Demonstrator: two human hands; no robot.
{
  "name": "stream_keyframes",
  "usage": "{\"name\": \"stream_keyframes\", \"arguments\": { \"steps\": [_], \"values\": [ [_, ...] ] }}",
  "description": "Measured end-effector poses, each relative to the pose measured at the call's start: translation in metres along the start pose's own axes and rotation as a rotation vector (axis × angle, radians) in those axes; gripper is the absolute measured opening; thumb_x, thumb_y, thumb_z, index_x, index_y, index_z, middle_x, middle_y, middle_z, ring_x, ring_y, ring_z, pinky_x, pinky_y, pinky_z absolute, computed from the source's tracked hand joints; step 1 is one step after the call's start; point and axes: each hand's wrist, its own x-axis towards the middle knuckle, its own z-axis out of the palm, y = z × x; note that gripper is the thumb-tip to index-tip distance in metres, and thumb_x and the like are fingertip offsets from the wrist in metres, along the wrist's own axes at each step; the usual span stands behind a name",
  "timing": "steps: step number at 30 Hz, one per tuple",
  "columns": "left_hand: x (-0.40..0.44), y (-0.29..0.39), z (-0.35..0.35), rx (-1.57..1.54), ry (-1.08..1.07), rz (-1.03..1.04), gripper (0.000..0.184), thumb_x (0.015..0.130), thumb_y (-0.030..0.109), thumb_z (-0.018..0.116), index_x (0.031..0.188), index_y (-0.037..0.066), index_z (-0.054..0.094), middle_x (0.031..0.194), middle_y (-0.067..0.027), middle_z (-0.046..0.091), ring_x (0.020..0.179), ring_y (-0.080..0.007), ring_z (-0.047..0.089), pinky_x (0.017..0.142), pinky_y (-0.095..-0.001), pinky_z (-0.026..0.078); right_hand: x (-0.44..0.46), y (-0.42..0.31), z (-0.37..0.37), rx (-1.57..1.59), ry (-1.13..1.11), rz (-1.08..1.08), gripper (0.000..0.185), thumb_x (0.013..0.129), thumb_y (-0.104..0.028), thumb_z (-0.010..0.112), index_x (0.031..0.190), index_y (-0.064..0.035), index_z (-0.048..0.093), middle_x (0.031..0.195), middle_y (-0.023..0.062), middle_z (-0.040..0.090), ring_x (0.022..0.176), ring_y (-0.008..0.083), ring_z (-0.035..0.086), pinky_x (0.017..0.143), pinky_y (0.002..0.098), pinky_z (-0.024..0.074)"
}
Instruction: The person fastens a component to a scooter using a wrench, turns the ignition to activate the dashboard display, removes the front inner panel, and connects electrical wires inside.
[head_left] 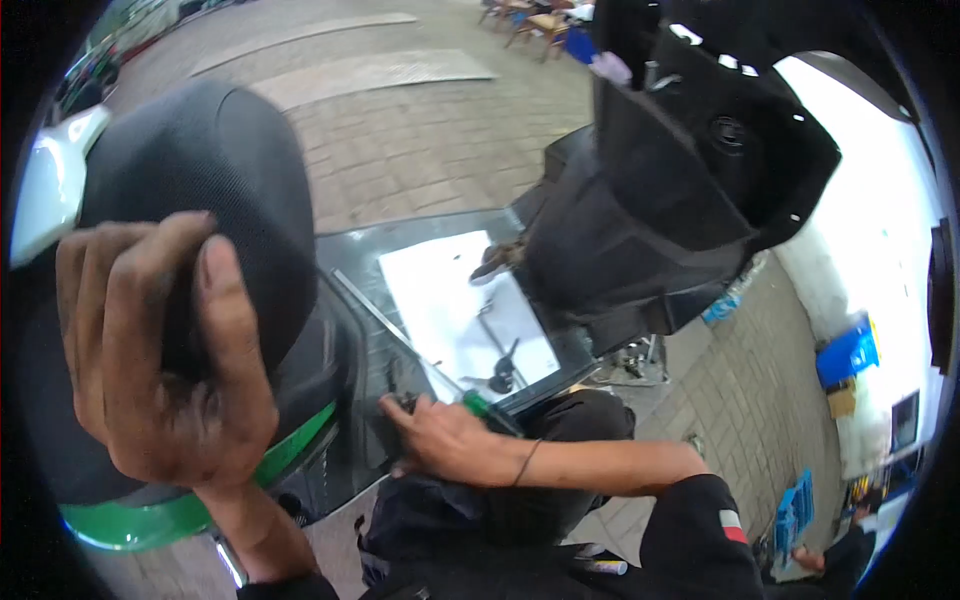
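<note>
My left hand (165, 350) is raised in front of the black scooter seat (235, 150). Its fingers curl in toward the thumb, and I cannot make out anything between them. Low over the scooter's footboard (350, 245) is my right hand (445, 435), its fingers bent down around something small and dark that they mostly cover. Beside it lies a long screwdriver with a green handle (490, 410), its shaft slanting to the upper left. A white sheet of paper (430, 275) rests on the footboard, with a thin metal tool (490, 325) and a black part (503, 375) on it.
The scooter's black front panel (640, 190) rises at the upper right. Metal parts (640, 358) lie in a tray beyond the footboard. A blue bin (846, 346) stands by the white wall at right. Another person's hand (808, 558) is near a blue crate (795, 510).
</note>
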Motion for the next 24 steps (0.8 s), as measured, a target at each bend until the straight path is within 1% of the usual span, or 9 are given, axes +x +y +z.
{"name": "stream_keyframes", "arguments": {
  "steps": [3, 6, 7, 8, 10, 11, 18, 21, 24],
  "values": [
    [0.001, 0.001, -0.002, 0.018, 0.007, -0.031, 0.009, 0.093, -0.004, 0.068, 0.1, -0.002, 0.072, 0.09, -0.0123, 0.067, 0.087, -0.0256, 0.065, 0.078, -0.0374, 0.051, -0.002, 0.015, 0.02, 0.274, 0.324, -0.028, 0.082, 0.09, -0.037, 0.08, 0.145, 0.0066, 0.037, 0.104, 0.0353, 0.064, 0.091, 0.0521, 0.068, 0.08, 0.0545, 0.0568],
    [0.003, 0.004, -0.004, 0.011, 0.008, -0.046, 0.007, 0.093, -0.004, 0.067, 0.098, -0.002, 0.071, 0.089, -0.0124, 0.066, 0.086, -0.0262, 0.064, 0.076, -0.0381, 0.05, -0.013, 0.022, -0.003, 0.317, 0.245, 0.114, 0.081, 0.086, -0.026, 0.082, 0.145, 0.0089, 0.037, 0.104, 0.035, 0.064, 0.092, 0.0518, 0.066, 0.085, 0.0536, 0.0554],
    [0.001, 0.006, -0.001, 0.012, 0.022, -0.05, 0.007, 0.093, -0.004, 0.067, 0.098, -0.002, 0.071, 0.089, -0.0124, 0.066, 0.086, -0.0262, 0.064, 0.076, -0.0381, 0.05, -0.021, 0.026, -0.013, 0.312, 0.296, 0.126, 0.067, 0.083, -0.02, 0.084, 0.135, 0.0079, 0.052, 0.105, 0.031, 0.065, 0.093, 0.05, 0.067, 0.084, 0.0532, 0.0555],
    [0.003, 0.007, 0.002, 0.018, 0.051, -0.035, 0.006, 0.089, -0.003, 0.067, 0.094, -0.002, 0.069, 0.083, -0.0124, 0.063, 0.079, -0.0262, 0.06, 0.071, -0.0385, 0.047, -0.026, 0.035, -0.021, 0.297, 0.293, 0.126, 0.067, 0.083, -0.02, 0.084, 0.135, 0.0079, 0.052, 0.105, 0.031, 0.065, 0.093, 0.05, 0.067, 0.084, 0.0532, 0.0555],
    [0.001, 0.009, 0.001, 0.026, 0.089, -0.036, 0.005, 0.085, -0.002, 0.068, 0.09, -0.003, 0.067, 0.077, -0.0124, 0.059, 0.072, -0.0263, 0.056, 0.065, -0.0389, 0.045, -0.036, 0.053, -0.036, 0.268, 0.464, 0.03, 0.043, 0.082, -0.022, 0.085, 0.111, 0.0056, 0.069, 0.104, 0.0257, 0.066, 0.093, 0.0458, 0.068, 0.082, 0.0511, 0.0559],
    [-0.001, 0.009, 0.0, 0.006, 0.068, -0.064, 0.005, 0.088, -0.003, 0.067, 0.093, -0.002, 0.068, 0.081, -0.0124, 0.061, 0.077, -0.0265, 0.059, 0.07, -0.0387, 0.047, -0.042, 0.055, -0.048, 0.286, 0.578, 0.021, 0.028, 0.081, -0.021, 0.086, 0.089, 0.0031, 0.075, 0.104, 0.0231, 0.068, 0.092, 0.0414, 0.069, 0.08, 0.0468, 0.057],
    [0.0, 0.003, -0.002, -0.035, 0.095, -0.063, 0.007, 0.089, -0.002, 0.067, 0.095, -0.001, 0.069, 0.085, -0.0118, 0.063, 0.082, -0.0261, 0.061, 0.074, -0.039, 0.049, -0.098, 0.07, -0.13, 0.095, 1.022, -0.085, 0.034, 0.068, -0.017, 0.098, 0.079, -0.0021, 0.069, 0.116, 0.0175, 0.073, 0.099, 0.0319, 0.075, 0.084, 0.0386, 0.0599],
    [-0.005, 0.0, 0.0, -0.056, 0.098, -0.075, 0.007, 0.089, -0.001, 0.067, 0.095, -0.001, 0.069, 0.085, -0.0118, 0.064, 0.082, -0.0259, 0.062, 0.075, -0.0396, 0.049, -0.117, 0.092, -0.14, 0.024, 1.117, -0.112, 0.035, 0.071, -0.02, 0.097, 0.082, -0.0029, 0.068, 0.12, 0.0152, 0.072, 0.101, 0.0289, 0.075, 0.083, 0.0385, 0.0615],
    [-0.005, 0.001, 0.0, -0.022, 0.095, -0.076, 0.007, 0.089, 0.0, 0.068, 0.095, -0.001, 0.07, 0.084, -0.0118, 0.064, 0.081, -0.0257, 0.062, 0.075, -0.0396, 0.05, -0.121, 0.109, -0.134, 0.368, 1.32, 0.106, 0.034, 0.079, -0.015, 0.092, 0.099, -0.0026, 0.067, 0.121, 0.0125, 0.071, 0.102, 0.0268, 0.074, 0.084, 0.0376, 0.0614]
  ]
}}
